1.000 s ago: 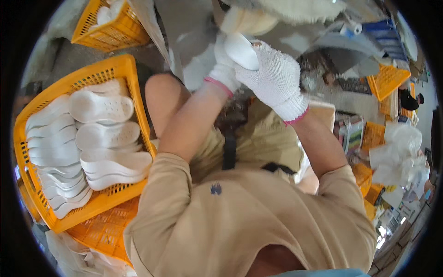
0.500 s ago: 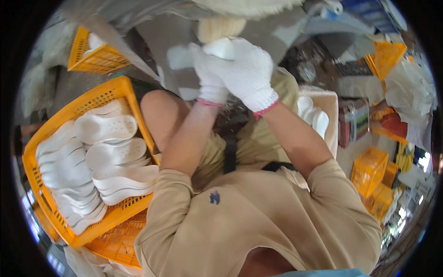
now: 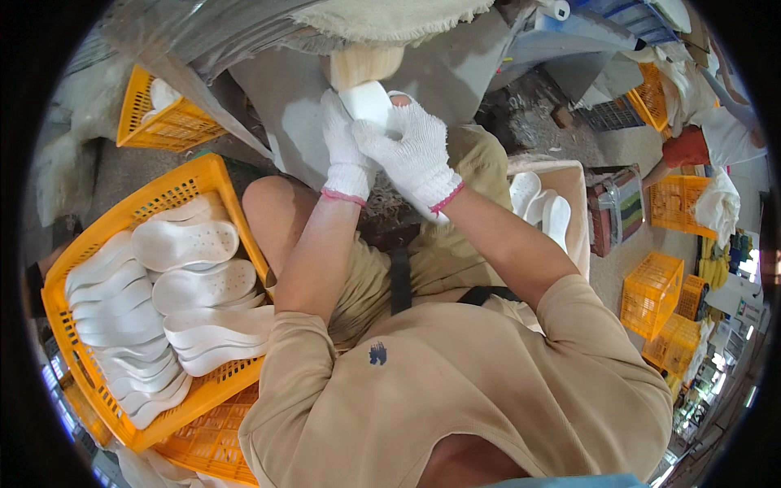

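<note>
1. We have the left hand [image 3: 348, 138] and right hand [image 3: 411, 146], both in white knit gloves, pinching a white sole [image 3: 366, 102] between them; the gloves hide part of it.
2. Just beyond the grip we see a cream roller [image 3: 366, 65]; we cannot tell whether the sole touches it. Frayed white cloth [image 3: 390, 20] overhangs the roller.
3. Left of the grip, a yellow crate [image 3: 246, 224] holds stacked white shoe pieces [image 3: 185, 244].
4. Right of the grip, a pale box [image 3: 581, 195] holds similar pieces.
5. Below the grip, our tan shirt [image 3: 480, 366] bears a dark blue emblem [image 3: 377, 353].
</note>
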### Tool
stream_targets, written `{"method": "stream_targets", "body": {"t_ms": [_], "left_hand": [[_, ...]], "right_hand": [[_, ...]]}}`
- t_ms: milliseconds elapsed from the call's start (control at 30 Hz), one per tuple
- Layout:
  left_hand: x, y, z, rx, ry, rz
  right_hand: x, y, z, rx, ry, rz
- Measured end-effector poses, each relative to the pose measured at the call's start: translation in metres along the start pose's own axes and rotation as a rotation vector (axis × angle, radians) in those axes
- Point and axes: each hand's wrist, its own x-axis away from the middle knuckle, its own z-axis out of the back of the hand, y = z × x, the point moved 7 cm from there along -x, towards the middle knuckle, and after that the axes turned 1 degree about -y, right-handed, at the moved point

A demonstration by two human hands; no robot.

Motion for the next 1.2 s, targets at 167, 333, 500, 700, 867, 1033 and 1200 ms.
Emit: {"method": "stream_targets", "body": {"t_ms": [167,333,500,700,867,1033,1200], "left_hand": [[-0.003,0.012,0.007,0.073,0.083,0.099],[0.006,0.036,0.005,-0.328,0.164,0.057],[-0.005,-0.018,-0.009,0.463,-0.156,0.280],[-0.013,-0.072,-0.012,0.803,0.229,0.602],[-0.038,0.021,-0.018,0.676,-0.109,0.386],[0.010,0.024,-0.009,0.534,0.305,0.393],[0.021,-0.018,-0.053,0.696,0.141,0.565]], "right_hand": [[0.001,-0.015,0.000,-0.260,0.041,0.022],[0.014,-0.008,0.005,-0.114,-0.028,-0.069],[-0.007,-0.028,0.000,-0.240,-0.250,0.024],[0.045,-0.068,0.032,0.416,-0.417,-0.085],[-0.015,-0.061,0.013,0.255,-0.432,-0.130],[0.070,0.026,0.079,-0.212,-0.271,-0.515],[0.126,0.065,0.111,-0.442,-0.103,-0.429]]}}
